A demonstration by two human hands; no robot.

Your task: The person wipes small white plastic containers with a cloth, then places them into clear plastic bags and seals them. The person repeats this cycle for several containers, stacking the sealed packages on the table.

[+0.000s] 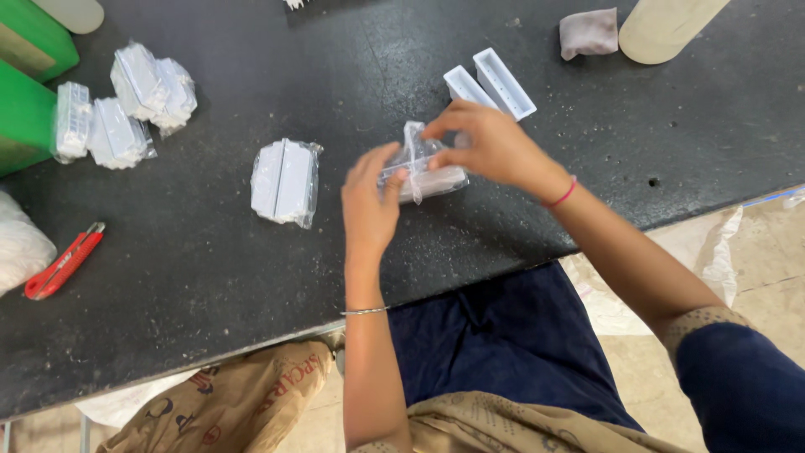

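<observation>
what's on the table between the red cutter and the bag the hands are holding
In the head view, one clear-wrapped pack of white parts lies between the red cutter and the plastic bag held by the left hand and right hand; otherwise bare dark tabletop.

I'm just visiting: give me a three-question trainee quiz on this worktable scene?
1. True or false: both hands grip the clear plastic bag holding a white block.
2. Which tool lies at the table's left edge? A) red utility knife B) scissors C) pliers
3. How many open white rectangular trays lie beyond the right hand?

Key: 1 true, left hand included; 2 A; 3 two, on the black table.
</observation>
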